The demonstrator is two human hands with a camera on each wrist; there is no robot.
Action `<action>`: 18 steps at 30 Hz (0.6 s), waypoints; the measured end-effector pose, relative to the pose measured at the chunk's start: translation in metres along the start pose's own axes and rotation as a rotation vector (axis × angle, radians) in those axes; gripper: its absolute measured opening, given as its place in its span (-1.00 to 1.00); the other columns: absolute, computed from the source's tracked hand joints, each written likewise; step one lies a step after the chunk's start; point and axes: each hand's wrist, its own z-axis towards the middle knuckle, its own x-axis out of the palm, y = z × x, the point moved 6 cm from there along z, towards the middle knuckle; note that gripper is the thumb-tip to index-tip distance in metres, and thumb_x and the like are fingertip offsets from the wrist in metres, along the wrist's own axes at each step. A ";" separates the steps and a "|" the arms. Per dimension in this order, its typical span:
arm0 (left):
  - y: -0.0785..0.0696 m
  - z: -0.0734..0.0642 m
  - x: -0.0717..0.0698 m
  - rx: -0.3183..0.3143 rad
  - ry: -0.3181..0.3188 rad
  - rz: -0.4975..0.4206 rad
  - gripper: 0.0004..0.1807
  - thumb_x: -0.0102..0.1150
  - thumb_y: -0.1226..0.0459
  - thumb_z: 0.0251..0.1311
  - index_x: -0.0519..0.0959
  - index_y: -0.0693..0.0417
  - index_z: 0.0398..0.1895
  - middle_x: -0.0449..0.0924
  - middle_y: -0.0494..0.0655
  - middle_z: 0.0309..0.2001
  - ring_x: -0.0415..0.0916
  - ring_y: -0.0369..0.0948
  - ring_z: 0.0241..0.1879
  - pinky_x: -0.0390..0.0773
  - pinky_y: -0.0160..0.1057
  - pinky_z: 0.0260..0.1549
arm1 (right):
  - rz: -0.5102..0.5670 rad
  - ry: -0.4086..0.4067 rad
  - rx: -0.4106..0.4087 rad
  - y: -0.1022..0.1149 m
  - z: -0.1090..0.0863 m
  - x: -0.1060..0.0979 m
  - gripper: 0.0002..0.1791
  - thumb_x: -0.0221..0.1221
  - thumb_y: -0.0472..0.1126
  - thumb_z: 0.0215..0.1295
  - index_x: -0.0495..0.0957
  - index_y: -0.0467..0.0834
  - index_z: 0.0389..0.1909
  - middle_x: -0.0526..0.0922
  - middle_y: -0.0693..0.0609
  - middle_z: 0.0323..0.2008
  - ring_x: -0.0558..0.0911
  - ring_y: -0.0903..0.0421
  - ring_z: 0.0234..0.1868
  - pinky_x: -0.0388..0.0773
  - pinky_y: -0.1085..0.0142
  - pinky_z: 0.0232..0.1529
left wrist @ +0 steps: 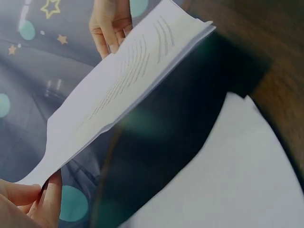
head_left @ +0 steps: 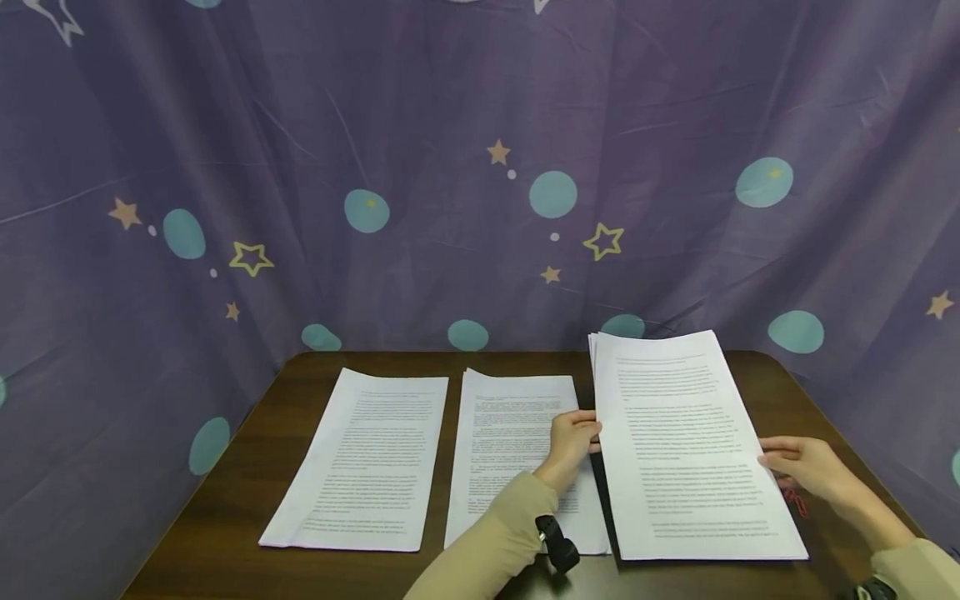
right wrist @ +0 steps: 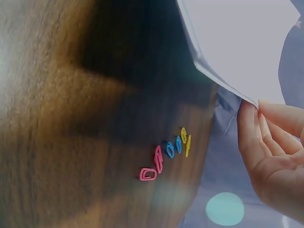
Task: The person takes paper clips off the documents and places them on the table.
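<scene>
A stack of printed paper sheets (head_left: 682,450) is held up off the table at the right, its sheets slightly fanned at the top left corner. My left hand (head_left: 573,442) pinches its left edge, thumb and fingers on either side, as the left wrist view also shows. On the opposite edge, my right hand (head_left: 810,471) pinches the sheets between thumb and fingers. Below the left forearm lies a second printed stack (head_left: 517,442), partly covered by that hand and sleeve. Farther left rests a third stack (head_left: 375,467).
Several paper clips, among them a pink clip (right wrist: 148,174), a blue clip (right wrist: 170,149) and a yellow clip (right wrist: 184,135), lie on the brown wooden table (right wrist: 57,180) near the right hand. Behind the table hangs a purple curtain (head_left: 420,125) with stars and dots.
</scene>
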 end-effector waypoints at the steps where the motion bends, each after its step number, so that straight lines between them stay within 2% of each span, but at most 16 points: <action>1: 0.001 0.001 0.001 -0.001 0.004 0.005 -0.81 0.02 0.56 0.02 0.51 0.45 -0.26 0.60 0.18 -0.40 0.56 -0.16 -0.51 0.58 -0.26 -0.51 | 0.002 0.001 0.007 -0.002 0.002 0.000 -0.44 0.15 -0.25 0.13 0.26 -0.66 -0.06 0.61 -0.23 -0.38 0.61 0.06 -0.46 0.56 0.25 -0.48; 9: 0.010 0.006 0.003 -0.030 0.010 0.046 -0.76 -0.04 0.61 -0.02 0.49 0.47 -0.23 0.58 0.24 -0.38 0.53 -0.14 -0.51 0.58 -0.18 -0.49 | 0.018 0.020 0.054 -0.010 0.011 0.005 -0.49 0.08 -0.35 0.15 0.20 -0.68 -0.03 0.60 -0.25 -0.35 0.61 0.06 -0.45 0.56 0.25 -0.47; 12: 0.022 0.016 0.003 -0.026 0.016 0.049 -0.75 -0.03 0.61 -0.05 0.51 0.42 -0.24 0.59 0.17 -0.42 0.54 -0.14 -0.52 0.58 -0.18 -0.50 | 0.010 0.021 0.049 -0.013 0.014 0.006 -0.50 0.08 -0.35 0.15 0.21 -0.68 -0.05 0.60 -0.26 -0.35 0.61 0.06 -0.43 0.56 0.25 -0.46; 13: 0.029 0.022 0.003 0.016 0.035 0.033 -0.76 -0.02 0.60 -0.06 0.52 0.39 -0.27 0.59 0.11 -0.47 0.54 -0.16 -0.55 0.57 -0.21 -0.55 | 0.002 0.021 0.050 -0.013 0.014 0.007 -0.50 0.08 -0.34 0.15 0.22 -0.68 -0.05 0.59 -0.27 -0.34 0.61 0.05 -0.42 0.56 0.25 -0.45; 14: 0.033 0.025 0.003 0.018 0.041 0.029 -0.76 -0.01 0.60 -0.06 0.52 0.37 -0.27 0.58 0.09 -0.48 0.55 -0.16 -0.54 0.57 -0.21 -0.55 | -0.005 0.021 0.051 -0.014 0.015 0.008 -0.50 0.08 -0.35 0.15 0.22 -0.68 -0.05 0.59 -0.27 -0.34 0.60 0.05 -0.41 0.56 0.25 -0.45; 18: 0.037 0.026 0.002 0.012 0.045 0.015 -0.74 -0.02 0.61 -0.08 0.52 0.38 -0.26 0.57 0.13 -0.50 0.56 -0.12 -0.54 0.58 -0.18 -0.54 | -0.032 0.025 0.050 -0.018 0.016 0.011 -0.52 0.08 -0.35 0.14 0.23 -0.68 -0.06 0.59 -0.28 -0.34 0.60 0.02 -0.38 0.55 0.24 -0.43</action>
